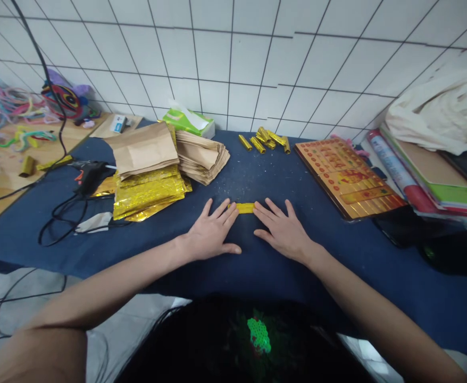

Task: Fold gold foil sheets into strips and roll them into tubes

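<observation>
A narrow gold foil roll [245,208] lies crosswise on the blue cloth in front of me. The fingertips of my left hand [214,229] rest on its left end, palm down, with the fingers spread. My right hand [283,230] is also spread flat, its fingertips touching the right end. Several short gold rolls [263,140] are heaped near the wall. To the left of my hands sit gold foil sheets [149,197], with brown paper [143,150] on top and more folded brown paper [201,156] beside them.
A black glue gun [91,178] with a looping cable lies at the left. Behind the papers is a green tissue pack [188,121]. An orange-gold box [349,178] lies at the right, near stacked books [449,181] and white cloth [441,114].
</observation>
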The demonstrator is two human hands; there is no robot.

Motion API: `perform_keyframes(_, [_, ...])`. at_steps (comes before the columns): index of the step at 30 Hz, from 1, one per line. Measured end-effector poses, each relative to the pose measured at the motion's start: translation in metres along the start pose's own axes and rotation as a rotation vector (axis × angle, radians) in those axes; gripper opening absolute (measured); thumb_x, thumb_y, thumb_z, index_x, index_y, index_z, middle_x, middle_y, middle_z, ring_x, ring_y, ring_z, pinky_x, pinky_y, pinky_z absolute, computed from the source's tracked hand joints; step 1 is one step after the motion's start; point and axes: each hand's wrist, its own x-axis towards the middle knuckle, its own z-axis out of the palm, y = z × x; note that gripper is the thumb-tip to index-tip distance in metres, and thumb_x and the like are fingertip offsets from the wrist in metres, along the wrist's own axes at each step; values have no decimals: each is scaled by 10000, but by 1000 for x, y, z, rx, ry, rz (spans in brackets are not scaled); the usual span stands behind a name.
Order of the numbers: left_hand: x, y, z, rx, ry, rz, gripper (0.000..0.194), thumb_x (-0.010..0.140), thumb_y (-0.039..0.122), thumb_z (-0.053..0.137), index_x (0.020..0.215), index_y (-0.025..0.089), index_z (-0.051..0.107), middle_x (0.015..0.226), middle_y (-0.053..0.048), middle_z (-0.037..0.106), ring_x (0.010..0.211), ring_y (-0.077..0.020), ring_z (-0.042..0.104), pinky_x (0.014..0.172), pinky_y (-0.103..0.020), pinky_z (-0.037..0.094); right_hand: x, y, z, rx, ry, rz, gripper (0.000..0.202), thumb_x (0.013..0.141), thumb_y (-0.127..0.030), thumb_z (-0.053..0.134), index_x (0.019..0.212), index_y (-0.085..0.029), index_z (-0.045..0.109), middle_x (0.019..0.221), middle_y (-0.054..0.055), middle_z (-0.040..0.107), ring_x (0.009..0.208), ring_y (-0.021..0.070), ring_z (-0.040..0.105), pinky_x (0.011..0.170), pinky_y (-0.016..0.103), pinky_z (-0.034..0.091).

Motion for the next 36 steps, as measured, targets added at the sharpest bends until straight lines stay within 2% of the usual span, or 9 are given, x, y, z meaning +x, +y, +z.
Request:
perform_keyframes(3, [-9, 14, 0, -3, 22, 42, 887, 765, 728, 241, 1363, 76, 308, 1430, -165, 309, 1357, -269, 186, 1087, -520, 67, 7, 10, 1, -1, 3, 7, 555, 905, -527, 211, 1345, -227, 368, 1424, 35, 354, 1330, 287, 255, 1009, 648, 173])
perform_keyframes(8, [-14, 31, 0, -13, 36, 34, 935, 749, 747, 202, 1351, 42, 323, 1425, -191, 303, 1341, -277, 233, 1083, -493, 135, 19, 14, 1, -29, 13, 20, 551, 906, -523, 218, 1341, -223, 376, 1436, 55, 330, 1339, 296, 227, 1003, 661, 149])
perform_keyframes(12, [-11, 35, 2, -8, 50, 2, 924, 764, 734, 182, 1347, 31, 326, 1419, -201, 308, 1334, -281, 247, 1073, -513, 144, 18, -6, -10, 7, 1, 13, 612, 893, -556, 205, 1331, -174, 397, 1436, 94, 319, 1342, 290, 224, 1024, 634, 145])
perform_keyframes(17, [-11, 35, 3, -21, 54, 9, 924, 765, 732, 188, 1363, 35, 292, 1428, -187, 297, 1338, -285, 235, 1061, -534, 158, 7, -30, -12, 137, -74, -151, 722, 866, -603, 216, 1383, -103, 286, 1428, 128, 320, 1336, 245, 256, 1067, 544, 182])
perform_keyframes(22, [-11, 34, 1, -12, 46, 7, 913, 767, 730, 196, 1354, 40, 316, 1432, -189, 286, 1335, -280, 244, 1066, -526, 153, 17, -8, -1, 88, -47, -135, 602, 900, -536, 210, 1388, -192, 283, 1432, 81, 328, 1334, 252, 260, 1049, 594, 157])
perform_keyframes(26, [-11, 34, 0, -19, 48, 10, 905, 767, 728, 216, 1350, 45, 321, 1421, -191, 312, 1330, -280, 254, 1064, -530, 152, 30, 12, 3, 4, 7, -33, 562, 907, -522, 209, 1356, -215, 352, 1430, 79, 336, 1317, 276, 292, 1019, 637, 155])
perform_keyframes(30, [-12, 33, 0, -26, 73, 12, 860, 776, 713, 252, 1330, 64, 358, 1411, -180, 338, 1327, -274, 264, 1063, -529, 152, 36, 14, 1, -55, 62, 1, 461, 918, -459, 279, 1274, -243, 476, 1379, 89, 427, 1294, 294, 328, 995, 634, 194])
perform_keyframes(33, [-9, 24, -2, -55, 104, 5, 749, 804, 662, 315, 1285, 98, 423, 1379, -156, 403, 1302, -267, 316, 1062, -521, 153, 40, 11, -1, -65, 144, 45, 348, 904, -374, 388, 1132, -226, 607, 1283, 106, 530, 1220, 291, 419, 984, 572, 258])
perform_keyframes(36, [0, 8, -7, -101, 130, -41, 483, 867, 509, 392, 1159, 153, 539, 1279, -94, 531, 1206, -234, 443, 1049, -469, 205, 46, 9, -1, -14, 227, 66, 236, 860, -311, 495, 940, -202, 689, 1114, 83, 630, 1055, 246, 526, 933, 447, 355])
